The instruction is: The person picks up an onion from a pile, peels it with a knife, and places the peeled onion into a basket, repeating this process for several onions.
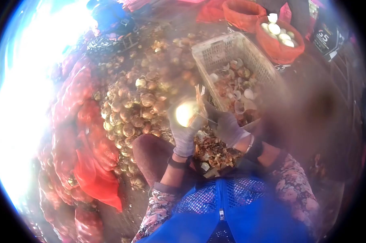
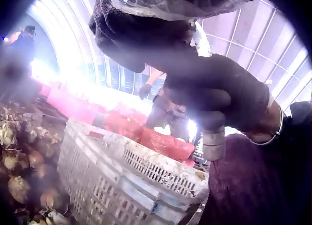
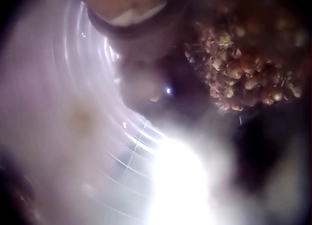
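In the head view the gloved left hand grips a pale, bright onion, with dry stalk sticking up beside it. Close on its right, the gloved right hand has its fingers curled round the handle of a thin tool, whose blade points toward the onion. In the left wrist view the right hand holds a light-coloured handle, and the left hand is at the top. The right wrist view is blurred and dark around the hand.
A plastic crate with peeled skins stands ahead. Unpeeled onions lie in a heap on the left, beside red net sacks. A red tub holds pale onions at the back right. Another person is at the back left.
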The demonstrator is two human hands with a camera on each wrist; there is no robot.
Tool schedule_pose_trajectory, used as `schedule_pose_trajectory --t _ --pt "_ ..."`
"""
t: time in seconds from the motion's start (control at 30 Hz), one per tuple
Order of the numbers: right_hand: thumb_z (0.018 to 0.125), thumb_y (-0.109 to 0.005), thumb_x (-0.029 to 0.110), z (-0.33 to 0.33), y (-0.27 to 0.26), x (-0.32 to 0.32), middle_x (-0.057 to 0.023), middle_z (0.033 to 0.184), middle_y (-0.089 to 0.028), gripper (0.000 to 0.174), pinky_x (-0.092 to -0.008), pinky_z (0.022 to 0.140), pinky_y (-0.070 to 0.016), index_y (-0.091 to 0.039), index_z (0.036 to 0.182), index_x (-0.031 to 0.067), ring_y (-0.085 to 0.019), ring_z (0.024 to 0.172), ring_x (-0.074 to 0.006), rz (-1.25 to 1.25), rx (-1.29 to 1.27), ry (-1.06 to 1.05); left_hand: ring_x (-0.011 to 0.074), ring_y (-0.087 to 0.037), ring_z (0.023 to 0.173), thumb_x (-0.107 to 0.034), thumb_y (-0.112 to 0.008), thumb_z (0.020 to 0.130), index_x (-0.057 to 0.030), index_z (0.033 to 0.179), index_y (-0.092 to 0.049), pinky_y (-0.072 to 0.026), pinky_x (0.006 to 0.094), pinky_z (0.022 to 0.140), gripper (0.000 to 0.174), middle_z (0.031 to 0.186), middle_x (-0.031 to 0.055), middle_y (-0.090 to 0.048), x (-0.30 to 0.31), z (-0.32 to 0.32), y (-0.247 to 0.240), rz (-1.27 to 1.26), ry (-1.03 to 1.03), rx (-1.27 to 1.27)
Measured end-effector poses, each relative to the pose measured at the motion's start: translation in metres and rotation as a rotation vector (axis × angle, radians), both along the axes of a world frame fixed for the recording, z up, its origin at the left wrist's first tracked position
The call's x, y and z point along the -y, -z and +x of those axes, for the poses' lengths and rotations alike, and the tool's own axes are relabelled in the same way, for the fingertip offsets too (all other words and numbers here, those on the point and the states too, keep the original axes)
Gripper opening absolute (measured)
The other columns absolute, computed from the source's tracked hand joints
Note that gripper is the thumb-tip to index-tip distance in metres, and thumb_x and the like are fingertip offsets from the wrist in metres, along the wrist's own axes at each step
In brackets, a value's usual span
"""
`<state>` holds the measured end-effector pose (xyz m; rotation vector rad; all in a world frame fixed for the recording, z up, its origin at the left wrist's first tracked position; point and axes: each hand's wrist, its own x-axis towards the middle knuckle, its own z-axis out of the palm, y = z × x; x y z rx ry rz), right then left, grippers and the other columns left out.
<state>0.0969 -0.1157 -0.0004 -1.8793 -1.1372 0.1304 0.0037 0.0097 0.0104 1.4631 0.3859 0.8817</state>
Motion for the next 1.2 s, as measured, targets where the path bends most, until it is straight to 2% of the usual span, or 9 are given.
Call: schedule_pose_trajectory --t 0.33,0.5,0.57,0.67,0.83,0.97,1.03,1.13,1.2 --pt "0.087 -0.06 0.017 0.015 0.03 -0.026 -0.0206 0.083 -0.066 0.02 -0.0442 0.071 -0.0522 -0.066 0.102 0.0064 -0.067 0.079 -0.0366 -0.412 0.252 -0.023 0.0193 -0.055 0.107 -0.015 -0.084 0.067 -0.0025 0.126 -0.042 -0.0493 0.0343 0.093 0.074 0.116 0.0084 -0.053 0.002 0.006 0.005 0.513 -0.169 -0.049" --pt "0.083 -0.063 0.016 0.012 0.023 -0.021 -0.0197 0.081 -0.065 0.016 -0.0436 0.069 -0.0516 -0.068 0.09 0.0028 -0.065 0.077 -0.0368 -0.432 0.12 0.026 0.0195 -0.057 0.106 -0.024 -0.08 0.077 -0.0039 0.124 -0.047 -0.0498 0.036 0.093 0.061 0.117 0.0095 -0.056 0.0 -0.009 -0.009 -0.354 0.222 0.047" --pt "0.082 -0.064 0.014 0.012 0.029 -0.018 -0.019 0.08 -0.065 0.016 -0.0436 0.069 -0.0517 -0.068 0.09 0.0005 -0.065 0.076 -0.0366 -0.228 0.11 0.087 0.0201 -0.057 0.107 -0.031 -0.08 0.078 -0.004 0.126 -0.047 -0.05 0.0368 0.093 0.064 0.118 0.0102 -0.056 0.006 -0.013 -0.014 -0.505 0.317 0.068" --pt "0.083 -0.064 0.015 0.023 0.054 -0.028 -0.0189 0.079 -0.064 0.021 -0.0446 0.067 -0.0512 -0.066 0.096 -0.0007 -0.064 0.071 -0.0375 -0.446 0.226 -0.016 0.0194 -0.063 0.087 -0.032 -0.077 0.079 -0.0009 0.127 -0.045 -0.0536 0.0294 0.077 0.065 0.115 0.0128 -0.057 0.008 0.005 0.021 0.309 -0.079 0.081" --pt "0.087 -0.064 0.017 0.042 0.042 -0.027 -0.0155 0.077 -0.062 0.027 -0.0438 0.06 -0.0492 -0.065 0.11 0.0026 -0.061 0.06 -0.0284 -0.175 0.41 0.019 0.0176 -0.065 0.087 -0.047 -0.073 0.081 -0.0043 0.126 -0.052 -0.0559 0.0316 0.072 0.065 0.107 0.0085 -0.063 0.013 -0.014 -0.011 -0.576 0.488 0.047" --pt "0.091 -0.061 0.013 0.031 -0.025 -0.014 -0.0109 0.089 -0.064 0.039 -0.0381 0.07 -0.0501 -0.06 0.129 0.0044 -0.063 0.08 -0.0189 -0.31 0.218 -0.088 0.0172 -0.065 0.078 -0.049 -0.072 0.08 -0.0037 0.128 -0.052 -0.0556 0.0308 0.068 0.068 0.102 0.0078 -0.065 0.002 -0.012 -0.008 -0.576 0.543 0.049" --pt "0.092 -0.061 0.015 0.029 0.004 -0.027 -0.011 0.109 -0.067 0.041 -0.0346 0.088 -0.0505 -0.058 0.132 0.0058 -0.063 0.1 -0.0192 0.343 0.363 -0.275 0.017 -0.065 0.075 -0.046 -0.075 0.078 -0.0017 0.13 -0.05 -0.0551 0.0296 0.069 0.072 0.099 0.0081 -0.066 -0.011 -0.015 0.001 -0.488 0.54 0.029" --pt "0.093 -0.061 0.015 0.035 -0.017 -0.018 -0.0138 0.12 -0.065 0.04 -0.0344 0.095 -0.0487 -0.057 0.132 0.006 -0.062 0.108 -0.0213 0.267 0.472 -0.341 0.0171 -0.064 0.084 -0.043 -0.076 0.077 0.0014 0.135 -0.046 -0.0522 0.029 0.073 0.079 0.103 0.0097 -0.065 -0.014 -0.014 -0.006 -0.403 0.565 0.059" --pt "0.091 -0.064 0.018 0.032 -0.042 0.002 -0.0148 0.116 -0.066 0.042 -0.0362 0.095 -0.0491 -0.058 0.13 0.006 -0.063 0.107 -0.0229 0.055 -0.121 -0.39 0.0136 -0.061 0.075 -0.04 -0.072 0.081 0.0028 0.133 -0.048 -0.0493 0.0259 0.064 0.072 0.097 0.0087 -0.064 -0.002 -0.009 -0.022 -0.414 0.584 0.13"
